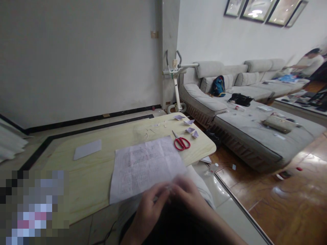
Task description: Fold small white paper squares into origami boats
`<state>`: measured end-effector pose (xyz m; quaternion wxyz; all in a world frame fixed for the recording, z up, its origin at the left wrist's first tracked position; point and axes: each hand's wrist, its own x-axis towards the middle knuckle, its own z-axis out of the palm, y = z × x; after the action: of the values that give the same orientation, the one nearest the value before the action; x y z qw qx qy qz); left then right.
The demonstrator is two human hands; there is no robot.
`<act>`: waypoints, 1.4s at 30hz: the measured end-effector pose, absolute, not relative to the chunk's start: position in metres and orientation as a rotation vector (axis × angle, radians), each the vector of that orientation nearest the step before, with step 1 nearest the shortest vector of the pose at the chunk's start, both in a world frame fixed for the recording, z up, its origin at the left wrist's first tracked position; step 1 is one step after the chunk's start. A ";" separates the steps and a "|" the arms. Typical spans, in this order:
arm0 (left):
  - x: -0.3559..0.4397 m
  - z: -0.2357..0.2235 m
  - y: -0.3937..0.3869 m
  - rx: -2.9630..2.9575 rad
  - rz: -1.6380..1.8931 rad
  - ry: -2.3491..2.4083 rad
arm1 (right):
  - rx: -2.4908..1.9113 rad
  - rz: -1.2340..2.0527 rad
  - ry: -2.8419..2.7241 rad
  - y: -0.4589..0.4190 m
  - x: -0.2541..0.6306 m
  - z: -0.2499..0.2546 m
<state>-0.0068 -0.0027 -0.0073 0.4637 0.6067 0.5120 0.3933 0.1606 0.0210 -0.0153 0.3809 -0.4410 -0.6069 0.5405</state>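
Note:
My left hand (153, 200) and my right hand (186, 191) meet at the near edge of the table, fingertips pressed together. Something small and pale may be pinched between them, but blur and the fingers hide it. Just beyond lies a large creased sheet of printed paper (145, 166), its near edge by my hands. Scissors with red handles (182, 143) rest at the sheet's far right corner, blades pointing away. Past them sit several small folded paper boats (189, 122). Thin paper scraps (150, 130) are scattered behind the sheet.
A pale rectangular card (88, 149) lies on the left of the wooden-topped table (89, 183). To the right stands a grey sofa (245, 132) with bags on it. Exercise equipment (175, 81) is by the wall. Another person (310, 63) is at the far right.

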 end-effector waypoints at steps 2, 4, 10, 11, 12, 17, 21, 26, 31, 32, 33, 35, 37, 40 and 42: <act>-0.007 -0.008 -0.003 1.444 0.988 1.257 | -1.127 1.349 -1.576 0.021 0.161 -0.014; -0.007 -0.010 -0.003 1.398 0.990 1.253 | -1.112 1.328 -1.619 0.021 0.161 -0.012; -0.008 -0.018 -0.002 1.276 0.978 1.203 | -1.074 1.405 -1.554 0.020 0.162 -0.012; -0.008 -0.018 -0.002 1.262 0.971 1.195 | -1.066 1.405 -1.560 0.020 0.162 -0.014; -0.008 -0.017 -0.002 1.255 0.967 1.191 | -1.061 1.393 -1.572 0.020 0.163 -0.015; -0.006 -0.011 -0.003 1.311 0.950 1.190 | -1.130 1.204 -1.666 0.020 0.163 -0.023; -0.004 -0.013 -0.002 1.346 0.958 1.242 | -1.184 1.033 -1.704 0.018 0.162 -0.024; -0.001 -0.029 0.000 1.524 1.044 1.368 | -1.209 0.765 -1.882 0.018 0.159 -0.019; 0.002 -0.043 0.001 1.719 1.106 1.477 | -1.239 0.536 -1.936 0.017 0.154 -0.021; 0.002 -0.045 0.001 1.734 1.103 1.481 | -1.243 0.526 -1.944 0.016 0.152 -0.021; 0.002 -0.046 0.001 1.743 1.100 1.483 | -1.246 0.525 -1.957 0.016 0.151 -0.022; 0.002 -0.046 0.001 1.741 1.105 1.484 | -1.249 0.522 -1.969 0.015 0.149 -0.024; 0.002 -0.045 0.000 1.717 1.105 1.481 | -1.243 0.535 -1.948 0.014 0.148 -0.026; 0.002 -0.043 0.000 1.674 1.099 1.490 | -1.196 0.573 -1.874 0.016 0.149 -0.028; 0.003 -0.041 -0.001 1.646 1.117 1.507 | -1.157 0.622 -1.828 0.017 0.150 -0.028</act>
<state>0.0034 -0.0006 -0.0414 0.3176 0.6253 0.5725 0.4247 0.1502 0.0168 -0.0284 0.4307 -0.4640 -0.7329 0.2493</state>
